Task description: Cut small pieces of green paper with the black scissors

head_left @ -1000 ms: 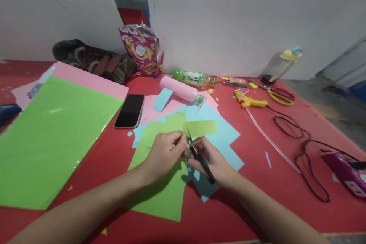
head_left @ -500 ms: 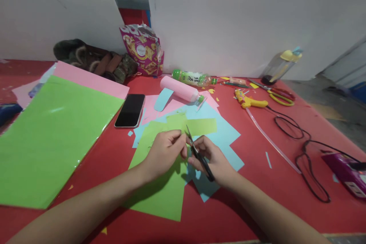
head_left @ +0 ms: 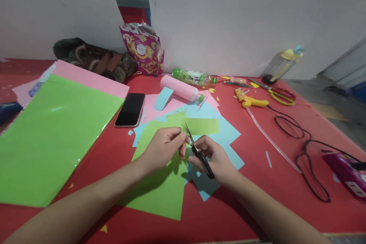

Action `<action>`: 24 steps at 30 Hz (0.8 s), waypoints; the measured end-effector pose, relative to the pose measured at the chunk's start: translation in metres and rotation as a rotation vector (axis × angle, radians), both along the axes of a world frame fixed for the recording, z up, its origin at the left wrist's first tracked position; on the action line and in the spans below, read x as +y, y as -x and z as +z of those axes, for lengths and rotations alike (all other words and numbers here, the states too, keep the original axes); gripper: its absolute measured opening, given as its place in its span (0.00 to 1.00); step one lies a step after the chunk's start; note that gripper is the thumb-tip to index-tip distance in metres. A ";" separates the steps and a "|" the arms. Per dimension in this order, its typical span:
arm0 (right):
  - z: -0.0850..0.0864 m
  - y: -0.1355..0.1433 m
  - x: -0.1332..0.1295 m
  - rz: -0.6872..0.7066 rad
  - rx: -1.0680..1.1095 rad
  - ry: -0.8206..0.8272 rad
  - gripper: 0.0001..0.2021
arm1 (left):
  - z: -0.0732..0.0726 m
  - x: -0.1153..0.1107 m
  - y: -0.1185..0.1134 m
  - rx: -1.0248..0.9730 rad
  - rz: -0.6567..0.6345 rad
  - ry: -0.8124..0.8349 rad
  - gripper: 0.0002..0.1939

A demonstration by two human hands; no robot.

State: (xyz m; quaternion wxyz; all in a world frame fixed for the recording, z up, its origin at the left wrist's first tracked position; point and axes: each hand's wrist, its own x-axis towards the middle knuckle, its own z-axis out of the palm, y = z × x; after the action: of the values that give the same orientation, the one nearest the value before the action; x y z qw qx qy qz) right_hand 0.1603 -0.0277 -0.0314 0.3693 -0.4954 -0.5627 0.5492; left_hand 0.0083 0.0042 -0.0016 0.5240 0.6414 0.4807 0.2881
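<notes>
Basically, we'd guess we're mid-snip: right hand point(head_left: 215, 160) curled round the scissors point(head_left: 202, 159), left hand point(head_left: 162, 145) pinched tight, seemingly on the green strip point(head_left: 205, 126), center of the frame. Next cut probably wants that strip steady.

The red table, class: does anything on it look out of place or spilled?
Nothing looks spilled. A labelled drink bottle lies on its side at the back, though bottles usually stand, and a yellow scrap lies loose at the near left, apart from the paper sheets.
</notes>
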 end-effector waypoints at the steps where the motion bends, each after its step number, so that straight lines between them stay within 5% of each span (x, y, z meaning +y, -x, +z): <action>1: 0.000 0.000 0.000 -0.007 0.004 0.004 0.15 | 0.000 0.001 0.001 0.002 -0.007 0.001 0.13; 11: -0.003 0.001 0.000 -0.077 0.017 0.066 0.18 | 0.006 0.007 0.007 -0.003 -0.096 0.052 0.12; 24: 0.006 0.003 -0.001 0.009 0.118 0.101 0.18 | 0.015 0.024 0.024 0.044 -0.312 0.094 0.11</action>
State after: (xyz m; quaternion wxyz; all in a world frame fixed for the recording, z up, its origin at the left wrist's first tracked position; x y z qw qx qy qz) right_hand 0.1575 -0.0284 -0.0259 0.3740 -0.4777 -0.5138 0.6066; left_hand -0.0161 0.0280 0.0130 0.5810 0.6893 0.3996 0.1663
